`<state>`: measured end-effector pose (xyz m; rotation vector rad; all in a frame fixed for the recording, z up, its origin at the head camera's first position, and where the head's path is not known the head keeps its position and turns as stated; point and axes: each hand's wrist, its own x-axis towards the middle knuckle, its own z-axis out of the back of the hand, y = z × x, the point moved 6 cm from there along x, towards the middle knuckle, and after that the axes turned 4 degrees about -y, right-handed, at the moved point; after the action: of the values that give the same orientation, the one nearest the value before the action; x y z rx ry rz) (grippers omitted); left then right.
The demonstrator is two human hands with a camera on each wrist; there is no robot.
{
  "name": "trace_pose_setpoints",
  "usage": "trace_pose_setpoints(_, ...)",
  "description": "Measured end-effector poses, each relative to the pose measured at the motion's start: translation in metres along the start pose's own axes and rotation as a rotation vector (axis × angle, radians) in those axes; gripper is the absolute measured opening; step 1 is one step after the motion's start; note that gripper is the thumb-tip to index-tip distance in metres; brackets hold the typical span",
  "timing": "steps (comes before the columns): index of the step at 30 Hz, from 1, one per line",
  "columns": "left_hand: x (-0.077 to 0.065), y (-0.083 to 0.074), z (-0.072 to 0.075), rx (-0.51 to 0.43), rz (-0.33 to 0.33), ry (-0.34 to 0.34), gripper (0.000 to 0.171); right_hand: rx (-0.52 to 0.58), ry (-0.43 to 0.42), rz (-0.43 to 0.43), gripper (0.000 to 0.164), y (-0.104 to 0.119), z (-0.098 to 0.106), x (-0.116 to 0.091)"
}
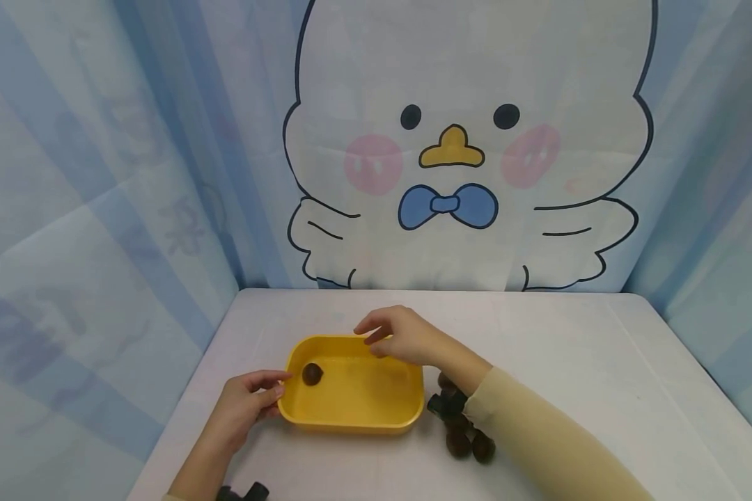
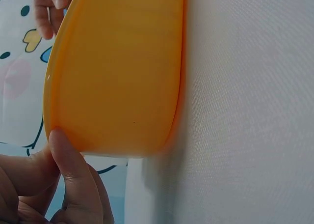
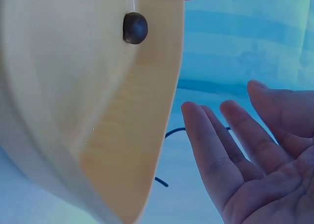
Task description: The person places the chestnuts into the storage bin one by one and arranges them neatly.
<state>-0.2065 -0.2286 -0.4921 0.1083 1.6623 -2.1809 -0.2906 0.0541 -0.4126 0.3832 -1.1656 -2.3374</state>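
A yellow tray (image 1: 351, 426) with raised walls stands on the table. Its left rim is pinched between the thumb and fingers of my left hand (image 1: 247, 403); the left wrist view shows the thumb (image 2: 68, 157) right at the tray's rim. Inside, toward the left end, lies a round dark brown chestnut (image 1: 312, 374). Over the tray's back right part hovers my right hand (image 1: 401, 335), its fingers apart and loosely bent. Nothing lies between those fingers (image 3: 206, 155) in the right wrist view, where the chestnut (image 3: 135, 28) shows against the tray wall.
Several more chestnuts (image 1: 458, 444) lie in a heap right of the tray, partly hidden under my right forearm and the black wrist camera (image 1: 448, 403). The white table (image 1: 576, 376) ends at a cartoon-printed curtain (image 1: 451, 257) behind; more curtain hangs at both sides.
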Motion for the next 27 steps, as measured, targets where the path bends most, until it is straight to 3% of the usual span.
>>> trace_pose_setpoints(14,-0.001,-0.002,-0.001,-0.026,-0.026,0.025,0.029,0.04,-0.083,-0.043,0.039,-0.014,0.027,-0.032)
trace_pose_setpoints(27,0.004,0.003,0.0,-0.024,-0.004,0.023,0.03,0.043,-0.142,-0.075,0.037,-0.035,0.05,-0.057)
